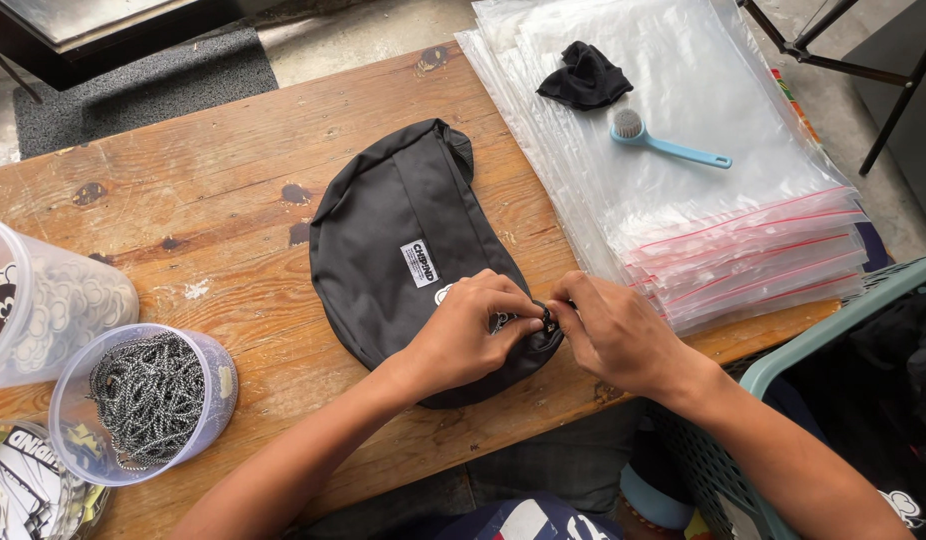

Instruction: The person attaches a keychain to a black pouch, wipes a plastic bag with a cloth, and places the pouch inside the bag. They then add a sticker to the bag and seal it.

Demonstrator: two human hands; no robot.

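A black bag (pixel 403 250) is laid flat on the wooden bench (pixel 233 180) at the centre of the frame, its long axis running from the upper middle, where the strap end is folded, down to the lower middle, where its rounded end is met by both hands. The left hand (pixel 463 335) is rested on the bag's lower right edge, and its grip is pressed together, thumb against forefinger, on a small dark metal piece (pixel 548 320) at that edge; whether this is a zip pull or a ring cannot be told. The right hand (pixel 618 335) is brought in from the right, just off the bag's edge, and its fingertips are closed on the same piece from the opposite side, so that the two grips are touching or nearly so. The piece is thus found between the hands, at the lower right corner of the bag, slightly nearer the left hand. A stack of clear zip pouches (pixel 703 200) is seen at the upper right, with a black cloth (pixel 586 77) and a blue brush (pixel 663 142) lying on it. Tubs (pixel 148 400) of chain and white pieces are stood at the lower left, and a green basket (pixel 843 330) at the lower right.
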